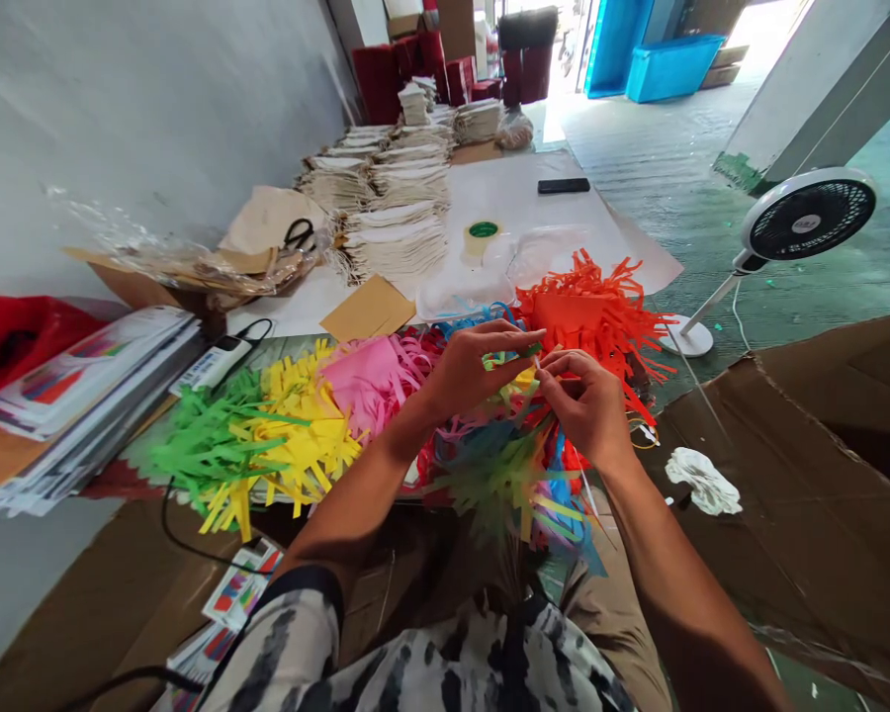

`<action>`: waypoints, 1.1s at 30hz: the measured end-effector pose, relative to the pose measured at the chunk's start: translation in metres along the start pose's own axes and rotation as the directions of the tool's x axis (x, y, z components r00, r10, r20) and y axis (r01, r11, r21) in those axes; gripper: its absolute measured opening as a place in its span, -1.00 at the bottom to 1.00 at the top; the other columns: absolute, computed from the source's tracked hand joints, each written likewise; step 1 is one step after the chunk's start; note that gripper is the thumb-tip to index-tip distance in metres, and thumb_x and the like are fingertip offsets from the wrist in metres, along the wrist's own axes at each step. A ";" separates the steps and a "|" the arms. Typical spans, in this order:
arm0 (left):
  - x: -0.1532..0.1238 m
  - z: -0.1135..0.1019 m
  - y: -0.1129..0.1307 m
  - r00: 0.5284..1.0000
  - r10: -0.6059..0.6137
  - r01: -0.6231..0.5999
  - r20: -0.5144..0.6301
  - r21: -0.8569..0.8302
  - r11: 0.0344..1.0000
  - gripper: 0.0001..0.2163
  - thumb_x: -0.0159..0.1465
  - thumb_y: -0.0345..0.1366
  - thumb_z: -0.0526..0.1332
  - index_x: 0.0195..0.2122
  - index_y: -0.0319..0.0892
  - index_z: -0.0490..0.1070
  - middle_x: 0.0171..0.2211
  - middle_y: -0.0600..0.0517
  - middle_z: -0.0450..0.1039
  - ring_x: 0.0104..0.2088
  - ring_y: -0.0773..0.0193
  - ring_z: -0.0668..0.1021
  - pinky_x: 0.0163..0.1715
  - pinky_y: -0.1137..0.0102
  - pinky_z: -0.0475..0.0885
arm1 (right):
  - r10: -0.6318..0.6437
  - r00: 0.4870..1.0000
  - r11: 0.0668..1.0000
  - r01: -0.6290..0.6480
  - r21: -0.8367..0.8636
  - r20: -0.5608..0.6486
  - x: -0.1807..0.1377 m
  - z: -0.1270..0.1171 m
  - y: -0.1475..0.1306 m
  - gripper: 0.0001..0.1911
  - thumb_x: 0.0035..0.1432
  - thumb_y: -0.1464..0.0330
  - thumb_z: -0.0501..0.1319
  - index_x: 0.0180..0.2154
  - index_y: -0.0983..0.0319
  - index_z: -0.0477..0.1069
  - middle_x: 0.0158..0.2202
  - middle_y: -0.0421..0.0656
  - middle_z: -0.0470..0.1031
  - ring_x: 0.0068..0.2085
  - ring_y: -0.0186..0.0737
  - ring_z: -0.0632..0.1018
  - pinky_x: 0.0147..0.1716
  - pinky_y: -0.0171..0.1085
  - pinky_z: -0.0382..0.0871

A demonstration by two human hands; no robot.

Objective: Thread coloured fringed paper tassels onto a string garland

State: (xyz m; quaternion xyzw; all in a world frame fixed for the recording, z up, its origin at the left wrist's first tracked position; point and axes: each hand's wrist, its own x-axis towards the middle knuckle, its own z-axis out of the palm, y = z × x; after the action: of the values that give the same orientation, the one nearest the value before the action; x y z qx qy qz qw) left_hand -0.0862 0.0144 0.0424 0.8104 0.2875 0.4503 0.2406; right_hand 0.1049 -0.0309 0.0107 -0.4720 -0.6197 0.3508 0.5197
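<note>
Both my hands meet over a heap of fringed coloured paper. My left hand [479,368] is closed, a bit of green paper [535,349] at its fingertips. My right hand [584,400] pinches a thin white string [538,364] close to the left fingertips. Below them hangs multicoloured fringed paper [489,480], its green part blurred. Red-orange fringed paper [571,314] lies just beyond my right hand. To the left are pink fringe [371,381], yellow fringe [308,415] and green fringe [212,435].
Stacks of white paper with strings [397,237] line the table's far left. A tape roll [482,232], phone [564,186], scissors [299,234] and brown envelope [369,309] lie there. Printed sheets [89,396] stand left; a fan [808,218] and cardboard [823,445] are right.
</note>
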 end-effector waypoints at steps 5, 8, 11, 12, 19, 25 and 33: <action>-0.003 0.005 -0.001 0.999 0.025 -0.025 0.031 0.011 1.000 -0.70 0.36 -0.31 0.40 0.10 0.07 0.66 -0.08 -0.05 0.67 -0.14 0.29 0.67 -0.08 0.32 0.60 | 0.005 1.000 1.000 -0.005 -0.012 0.016 0.000 -0.001 0.000 -0.78 0.30 0.23 0.31 -0.37 0.20 0.49 -0.15 -0.08 0.57 -0.47 -0.36 0.45 -0.51 -0.30 0.32; -0.005 0.005 0.001 0.998 0.036 -0.035 0.048 -0.029 0.999 -0.73 0.36 -0.27 0.40 0.07 0.09 0.67 -0.11 -0.04 0.67 -0.16 0.29 0.67 -0.14 0.34 0.60 | 0.003 1.000 1.000 -0.003 0.011 0.019 0.000 -0.001 0.000 -0.75 0.29 0.19 0.34 -0.38 0.19 0.48 -0.20 -0.09 0.55 -0.45 -0.33 0.46 -0.54 -0.32 0.28; -0.006 0.004 0.004 0.998 0.023 -0.019 0.062 -0.067 0.998 -0.71 0.35 -0.26 0.40 0.10 0.06 0.66 -0.10 -0.06 0.68 -0.14 0.26 0.67 -0.11 0.33 0.59 | -0.003 1.000 0.999 0.002 0.040 0.027 -0.001 -0.001 0.000 -0.76 0.29 0.19 0.35 -0.37 0.19 0.48 -0.18 -0.09 0.54 -0.43 -0.33 0.47 -0.53 -0.32 0.28; -0.007 0.003 0.004 0.998 0.005 0.000 0.059 -0.074 0.997 -0.70 0.36 -0.25 0.40 0.11 0.04 0.66 -0.09 -0.08 0.69 -0.13 0.26 0.68 -0.08 0.33 0.59 | -0.001 1.000 0.999 0.000 0.045 0.029 -0.002 -0.001 0.000 -0.76 0.29 0.19 0.34 -0.37 0.20 0.49 -0.16 -0.09 0.55 -0.46 -0.36 0.45 -0.53 -0.32 0.27; -0.012 0.006 0.006 0.976 -0.213 0.218 0.046 -0.203 0.955 -0.62 0.31 -0.21 0.44 0.15 -0.05 0.63 -0.15 -0.04 0.68 -0.17 0.30 0.67 -0.08 0.38 0.60 | 0.002 1.000 0.999 -0.002 0.032 0.024 -0.004 -0.001 0.001 -0.77 0.29 0.24 0.31 -0.39 0.22 0.47 -0.14 -0.09 0.55 -0.55 -0.46 0.32 -0.57 -0.32 0.16; -0.013 0.006 0.008 0.955 -0.288 0.297 0.073 -0.253 0.921 -0.72 0.29 -0.13 0.45 -0.03 -0.12 0.70 -0.11 -0.09 0.71 -0.13 0.22 0.70 -0.04 0.34 0.61 | -0.007 1.000 0.999 0.006 0.040 0.023 -0.004 -0.001 0.001 -0.72 0.30 0.16 0.34 -0.38 0.21 0.49 -0.14 -0.08 0.56 -0.53 -0.43 0.36 -0.57 -0.33 0.19; -0.011 0.012 0.010 0.978 -0.202 0.201 -0.041 -0.035 0.979 -0.75 0.44 -0.09 0.30 -0.20 -0.15 0.64 -0.28 0.00 0.68 -0.28 0.31 0.65 -0.20 0.42 0.50 | 0.017 1.000 0.996 -0.018 0.083 0.023 -0.006 -0.001 -0.001 -0.66 0.29 0.06 0.37 -0.33 0.19 0.50 -0.11 -0.09 0.57 -0.52 -0.41 0.43 -0.59 -0.33 0.21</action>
State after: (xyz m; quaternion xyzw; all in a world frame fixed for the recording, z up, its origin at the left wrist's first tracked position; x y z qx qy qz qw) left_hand -0.0785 -0.0017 0.0367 0.7632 0.3665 0.4456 0.2910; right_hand 0.1059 -0.0369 0.0098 -0.4514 -0.6062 0.3860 0.5288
